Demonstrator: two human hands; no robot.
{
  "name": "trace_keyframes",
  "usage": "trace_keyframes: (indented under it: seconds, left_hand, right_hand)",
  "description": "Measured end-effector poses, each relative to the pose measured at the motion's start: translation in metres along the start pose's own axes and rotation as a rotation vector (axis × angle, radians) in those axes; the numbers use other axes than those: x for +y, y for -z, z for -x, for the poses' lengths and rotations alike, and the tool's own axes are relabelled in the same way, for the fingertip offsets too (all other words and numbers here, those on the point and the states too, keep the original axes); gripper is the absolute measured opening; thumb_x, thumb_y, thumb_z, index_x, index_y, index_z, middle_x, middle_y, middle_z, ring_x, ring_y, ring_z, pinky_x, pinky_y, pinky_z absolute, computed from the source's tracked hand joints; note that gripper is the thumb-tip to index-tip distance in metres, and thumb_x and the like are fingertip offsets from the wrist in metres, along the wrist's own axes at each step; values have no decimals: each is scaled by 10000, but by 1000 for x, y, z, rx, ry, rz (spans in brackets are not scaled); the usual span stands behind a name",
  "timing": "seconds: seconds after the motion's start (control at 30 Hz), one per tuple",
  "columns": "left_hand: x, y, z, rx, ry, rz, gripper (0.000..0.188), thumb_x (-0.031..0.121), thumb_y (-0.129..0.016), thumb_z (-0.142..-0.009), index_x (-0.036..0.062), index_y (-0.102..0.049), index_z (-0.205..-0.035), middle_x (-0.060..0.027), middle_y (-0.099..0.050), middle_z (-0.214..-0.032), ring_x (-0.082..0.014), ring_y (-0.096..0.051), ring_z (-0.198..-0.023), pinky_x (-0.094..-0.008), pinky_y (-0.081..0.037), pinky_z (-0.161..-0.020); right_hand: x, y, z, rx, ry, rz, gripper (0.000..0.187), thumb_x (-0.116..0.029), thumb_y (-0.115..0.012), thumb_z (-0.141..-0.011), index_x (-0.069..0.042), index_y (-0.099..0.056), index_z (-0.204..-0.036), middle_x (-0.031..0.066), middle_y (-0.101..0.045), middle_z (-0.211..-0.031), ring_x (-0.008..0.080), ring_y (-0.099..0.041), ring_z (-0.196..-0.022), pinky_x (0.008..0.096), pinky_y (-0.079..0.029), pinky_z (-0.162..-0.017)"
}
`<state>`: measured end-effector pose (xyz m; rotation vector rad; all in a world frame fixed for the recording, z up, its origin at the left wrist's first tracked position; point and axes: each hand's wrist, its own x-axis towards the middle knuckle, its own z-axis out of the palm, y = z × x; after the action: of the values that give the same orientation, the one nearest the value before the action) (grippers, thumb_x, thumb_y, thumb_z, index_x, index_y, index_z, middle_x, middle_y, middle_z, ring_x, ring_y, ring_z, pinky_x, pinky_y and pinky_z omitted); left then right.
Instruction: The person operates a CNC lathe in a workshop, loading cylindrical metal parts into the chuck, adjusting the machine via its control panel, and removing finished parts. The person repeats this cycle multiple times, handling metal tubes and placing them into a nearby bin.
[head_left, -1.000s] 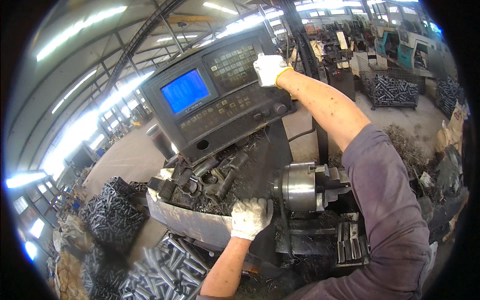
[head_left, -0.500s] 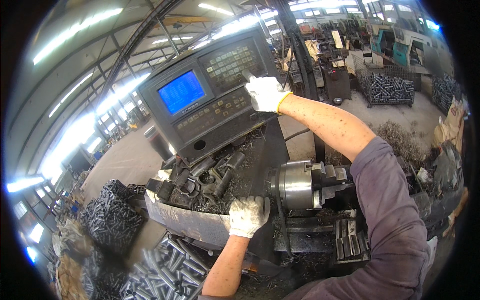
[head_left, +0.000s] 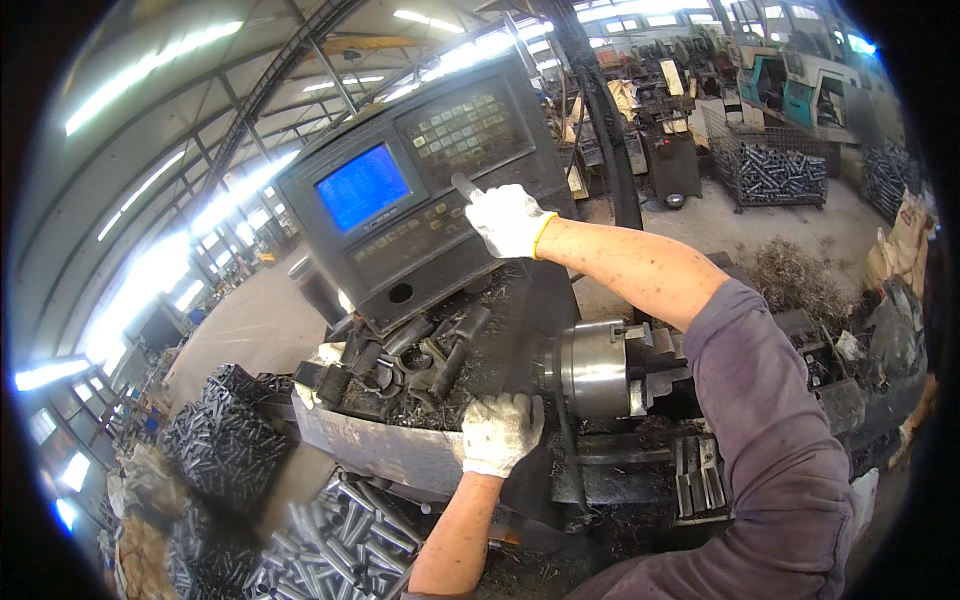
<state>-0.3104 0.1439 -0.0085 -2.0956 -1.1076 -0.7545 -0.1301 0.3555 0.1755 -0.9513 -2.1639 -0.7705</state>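
Observation:
My right hand, in a white glove with a yellow cuff, is at the control panel of a lathe. Its index finger, dark at the tip, stretches over the panel between the upper keypad and the lower button row; whether it touches is unclear. The other fingers bend inward with nothing visible in them. My left hand, gloved in soiled white, rests on the machine's top by the front edge, fingers forward and slightly bent, holding nothing visible. Right of it sits the metal chuck. A blue screen glows on the panel.
Dark metal jaws and curved parts lie among chips below the panel. Many metal tubes are heaped at lower left, near a tall pile of parts. Wire baskets of parts and metal shavings are at right.
My right hand has moved left and down across the panel, its pointing finger going from the upper keypad's right side to below the keys. My left hand stays nearly in place.

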Motion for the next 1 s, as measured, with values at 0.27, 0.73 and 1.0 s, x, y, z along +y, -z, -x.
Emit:
trace_keyframes:
  seconds: [0.27,0.73,1.0]
  left_hand:
    - [-2,-1,2,23,-17,26,311,310,-805,-851,170,-579,-690,-72,-583,-646,-313,-600,-544,-472,-453,-555]
    - [-4,0,1,30,-31,74,297,298,-786,-872,163,-598,-687,-76,-604,-636,-316,-613,-544,-465,-464,-552]
    - [-3,0,2,6,-9,54,308,309,-775,-885,162,-602,-678,-86,-623,-636,-318,-641,-578,-474,-480,-582]
  right_hand:
    - [2,-26,-5,3,-13,52,529,-236,-579,-971,29,-583,-1429,203,-753,-913,336,-726,-729,446,-593,-656]
    - [5,2,12,-5,-31,83,110,-153,-655,-835,-62,-716,-843,262,-703,-1051,376,-753,-760,482,-594,-651]
    - [0,28,22,-48,-85,70,134,-194,-661,-851,-89,-742,-872,195,-748,-947,383,-753,-784,487,-603,-679]
